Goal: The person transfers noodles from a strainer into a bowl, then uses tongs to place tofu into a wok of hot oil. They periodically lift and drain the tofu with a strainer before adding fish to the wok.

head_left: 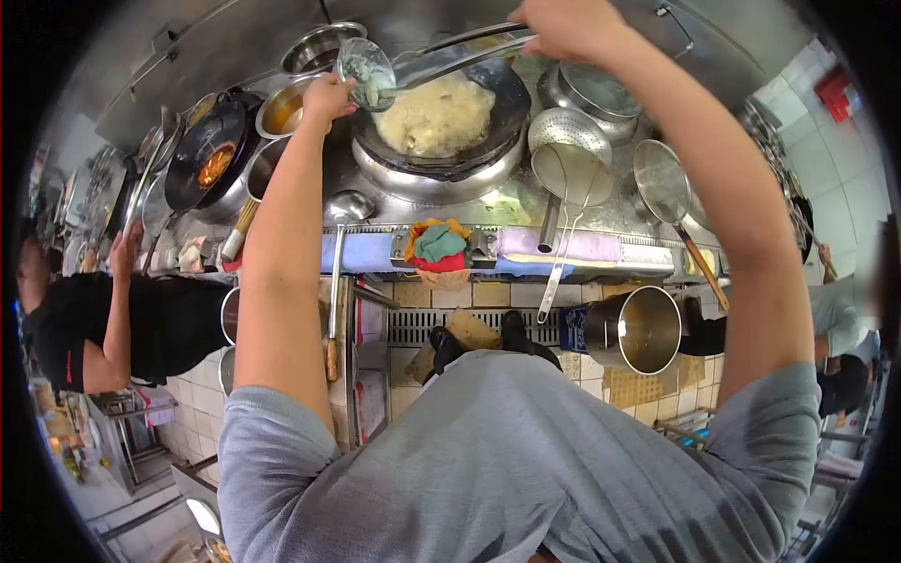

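Note:
My left hand point(328, 99) grips the rim of a small bowl point(364, 64) and holds it tilted beside the wok point(514, 108). Pale, wet-coated pieces of food point(377, 92) lie at the bowl's lower edge. Long metal tongs point(460, 62) are in my right hand point(569, 22), with their tips reaching to the food at the bowl. Below the tongs, pale foaming oil point(434, 117) bubbles inside the wok, which sits on a round steel burner ring point(441, 183).
A perforated strainer point(570, 136) and a wire skimmer point(663, 180) lie right of the wok. Left stand a ladle point(349, 206), a pan of orange liquid point(283, 111) and another wok point(192, 155). A tall pot point(648, 324) stands by my feet. A co-worker point(131, 328) is at left.

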Available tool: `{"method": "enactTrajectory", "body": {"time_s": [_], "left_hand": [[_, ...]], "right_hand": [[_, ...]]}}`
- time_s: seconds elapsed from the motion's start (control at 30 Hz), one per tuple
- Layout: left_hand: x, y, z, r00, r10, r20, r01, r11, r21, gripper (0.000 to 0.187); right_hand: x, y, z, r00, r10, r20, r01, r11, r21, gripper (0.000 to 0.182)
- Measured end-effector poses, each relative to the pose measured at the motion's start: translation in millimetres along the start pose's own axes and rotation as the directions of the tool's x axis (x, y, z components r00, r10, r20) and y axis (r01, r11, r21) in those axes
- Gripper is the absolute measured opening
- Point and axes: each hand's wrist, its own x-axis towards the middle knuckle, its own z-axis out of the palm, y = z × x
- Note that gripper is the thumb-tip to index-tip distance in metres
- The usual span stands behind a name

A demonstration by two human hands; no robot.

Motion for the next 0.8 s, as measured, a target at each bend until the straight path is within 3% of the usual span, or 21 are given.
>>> {"method": "enactTrajectory", "body": {"time_s": [0.03,0.1,0.23,0.3,0.33,0.5,0.57,0.6,0.67,0.73,0.8], "left_hand": [[-6,1,8,1.000,-0.010,0.011,0.011,0.999,-0.032,0.021],[-15,0,23,0.999,-0.019,0.031,0.021,0.998,-0.060,0.018],[1,-55,41,0.990,-0.037,-0.140,0.045,0.997,0.058,0.024],[12,-73,36,0.966,0.078,-0.248,-0.012,0.966,0.258,0.025],[0,-62,32,0.975,-0.005,-0.222,0.048,0.981,0.188,0.025],[-23,-31,11,0.989,-0.044,-0.140,0.059,0.993,0.104,0.022],[-38,-19,11,0.997,-0.070,-0.027,0.061,0.966,-0.253,0.018],[-51,-10,15,0.997,-0.080,-0.019,0.071,0.953,-0.294,0.015],[-70,-3,28,0.995,-0.089,-0.038,0.072,0.946,-0.317,0.014],[-78,1,36,0.991,-0.120,-0.056,0.088,0.913,-0.398,0.014],[-85,-7,41,0.986,-0.138,-0.096,0.085,0.901,-0.425,0.015]], "right_hand": [[5,-10,0,0.993,0.051,0.106,-0.050,0.999,-0.007,0.029],[36,-14,60,0.999,-0.032,0.015,0.030,0.993,0.117,0.033],[47,-33,117,0.998,0.070,-0.008,-0.068,0.988,0.141,0.028],[47,-23,128,0.983,0.185,0.003,-0.184,0.973,0.137,0.027],[44,-18,131,0.984,0.173,-0.033,-0.166,0.973,0.159,0.029],[23,-13,105,0.985,0.099,-0.139,-0.074,0.982,0.176,0.033],[19,-11,100,0.984,0.075,-0.164,-0.048,0.986,0.159,0.034],[16,-10,101,0.968,0.042,-0.247,0.003,0.984,0.179,0.023],[10,-8,105,0.938,0.004,-0.347,0.064,0.981,0.185,0.017],[7,-6,107,0.969,0.049,-0.240,0.010,0.971,0.238,0.018],[2,4,115,0.966,0.008,-0.260,0.057,0.969,0.240,0.018]]}}
